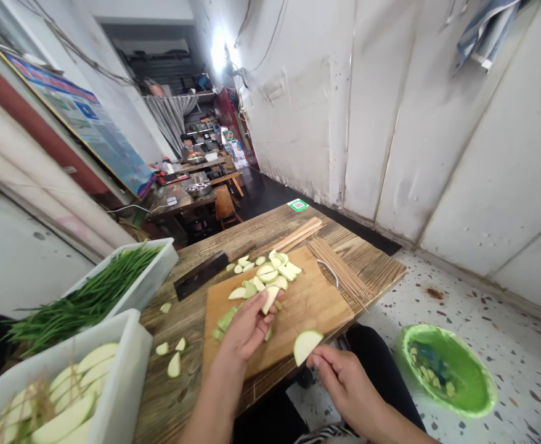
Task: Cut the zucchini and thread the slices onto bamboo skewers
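Note:
My left hand [245,333] rests over the wooden cutting board [317,302], its fingers closed on a pale green vegetable slice [269,298]. My right hand [339,376] is at the board's near edge, pinching a thin skewer that carries a larger half-round slice [305,346]. A heap of cut slices [265,274] lies at the board's far end. More slices [174,364] are scattered on the wooden table [178,320] left of the board.
A cleaver [206,274] lies beyond the board. Bundles of bamboo skewers [339,268] lie at the right. White tubs hold green chives [85,302] and skewered slices [67,401] at left. A green-lined bin [446,370] stands on the floor at right.

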Tool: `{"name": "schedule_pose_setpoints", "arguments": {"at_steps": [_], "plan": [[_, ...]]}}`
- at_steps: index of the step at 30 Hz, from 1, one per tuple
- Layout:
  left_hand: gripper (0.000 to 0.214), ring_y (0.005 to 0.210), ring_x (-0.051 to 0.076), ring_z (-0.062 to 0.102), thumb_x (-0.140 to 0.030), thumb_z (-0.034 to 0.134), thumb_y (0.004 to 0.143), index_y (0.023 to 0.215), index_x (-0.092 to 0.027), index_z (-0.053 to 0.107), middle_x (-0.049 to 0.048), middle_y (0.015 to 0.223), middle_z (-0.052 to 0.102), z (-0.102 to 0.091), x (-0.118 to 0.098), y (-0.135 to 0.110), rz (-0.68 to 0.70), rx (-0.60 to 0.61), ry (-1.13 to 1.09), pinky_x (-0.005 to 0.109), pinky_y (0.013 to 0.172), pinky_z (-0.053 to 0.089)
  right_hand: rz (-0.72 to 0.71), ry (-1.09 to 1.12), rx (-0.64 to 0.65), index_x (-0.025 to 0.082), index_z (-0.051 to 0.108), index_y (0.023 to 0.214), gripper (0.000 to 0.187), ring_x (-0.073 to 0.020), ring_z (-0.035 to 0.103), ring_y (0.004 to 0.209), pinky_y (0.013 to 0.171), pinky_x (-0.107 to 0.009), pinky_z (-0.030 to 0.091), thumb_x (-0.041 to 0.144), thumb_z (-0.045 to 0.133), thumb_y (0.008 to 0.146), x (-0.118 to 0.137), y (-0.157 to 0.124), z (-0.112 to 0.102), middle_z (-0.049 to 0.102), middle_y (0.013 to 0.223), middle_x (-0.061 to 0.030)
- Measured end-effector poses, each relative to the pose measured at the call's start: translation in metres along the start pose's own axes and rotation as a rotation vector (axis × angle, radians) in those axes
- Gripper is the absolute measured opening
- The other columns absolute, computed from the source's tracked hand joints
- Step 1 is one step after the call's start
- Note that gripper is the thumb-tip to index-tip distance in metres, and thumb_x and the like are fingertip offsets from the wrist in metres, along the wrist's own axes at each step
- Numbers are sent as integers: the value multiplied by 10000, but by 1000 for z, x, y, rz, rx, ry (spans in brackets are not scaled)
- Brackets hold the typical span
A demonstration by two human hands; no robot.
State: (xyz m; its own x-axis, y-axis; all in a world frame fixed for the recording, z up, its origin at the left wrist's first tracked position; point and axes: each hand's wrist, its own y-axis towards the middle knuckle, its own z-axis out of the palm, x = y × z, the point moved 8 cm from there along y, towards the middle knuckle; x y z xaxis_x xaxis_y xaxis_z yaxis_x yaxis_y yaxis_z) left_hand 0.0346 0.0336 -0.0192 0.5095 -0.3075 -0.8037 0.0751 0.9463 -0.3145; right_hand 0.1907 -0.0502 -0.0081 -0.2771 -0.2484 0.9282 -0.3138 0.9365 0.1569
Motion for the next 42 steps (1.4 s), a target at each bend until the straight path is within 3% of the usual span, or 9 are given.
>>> {"name": "schedule_pose_setpoints", "arguments": {"at_steps": [4, 10, 16, 20, 25, 31, 42], "plan": [[139, 523, 30, 451, -131, 532, 821, 927, -68, 596, 140, 950, 626, -4, -3, -3, -24, -14, -88, 102, 356, 325, 11, -6, 42, 186, 524, 744, 246, -115, 384, 531, 515, -211, 308, 271, 369, 915, 0, -2, 5, 422, 600, 43], [125, 437, 7, 362, -176, 590, 799, 865, -69, 594, 32, 661, 562, -4, -3, -3, -22, 34, -41, 86, 332, 270, 54, 2, 59, 180, 532, 741, 255, -110, 362, 518, 497, -206, 297, 287, 375, 912, -3, -1, 7, 405, 584, 48], [133, 529, 55, 524, -147, 600, 786, 909, -96, 591, 106, 912, 650, -8, -1, -2, -1, -83, -58, 145, 404, 422, 45, 7, 53, 177, 532, 743, 248, -108, 363, 519, 494, -205, 293, 274, 377, 910, -4, 0, 7, 422, 587, 43], [157, 764, 166, 653, -107, 565, 801, 950, -70, 595, 158, 987, 661, -11, 2, -2, -26, -160, -86, 235, 614, 545, 51, 29, 57, 181, 536, 752, 247, -102, 340, 500, 456, -205, 255, 283, 383, 917, -9, 0, 9, 421, 583, 44], [189, 983, 259, 625, -110, 549, 815, 994, -61, 583, 199, 1096, 629, -8, 5, -1, -36, -136, -164, 334, 807, 540, 62, 47, 56, 182, 536, 761, 251, -98, 317, 494, 440, -207, 232, 294, 384, 925, -15, -1, 10, 416, 590, 43], [203, 993, 277, 619, -107, 531, 826, 1013, -38, 569, 222, 1087, 629, -7, 5, -2, -41, -155, -164, 367, 835, 534, 71, 59, 55, 176, 537, 767, 268, -96, 286, 484, 429, -208, 221, 319, 378, 928, -15, -2, 11, 370, 581, 50], [126, 919, 252, 650, -101, 550, 809, 912, -55, 608, 175, 979, 676, -6, 12, 0, -5, -164, -159, 395, 861, 522, 114, 45, 22, 160, 560, 773, 299, -102, 276, 455, 410, -211, 221, 339, 370, 918, -14, -4, 12, 309, 531, 62]]}}
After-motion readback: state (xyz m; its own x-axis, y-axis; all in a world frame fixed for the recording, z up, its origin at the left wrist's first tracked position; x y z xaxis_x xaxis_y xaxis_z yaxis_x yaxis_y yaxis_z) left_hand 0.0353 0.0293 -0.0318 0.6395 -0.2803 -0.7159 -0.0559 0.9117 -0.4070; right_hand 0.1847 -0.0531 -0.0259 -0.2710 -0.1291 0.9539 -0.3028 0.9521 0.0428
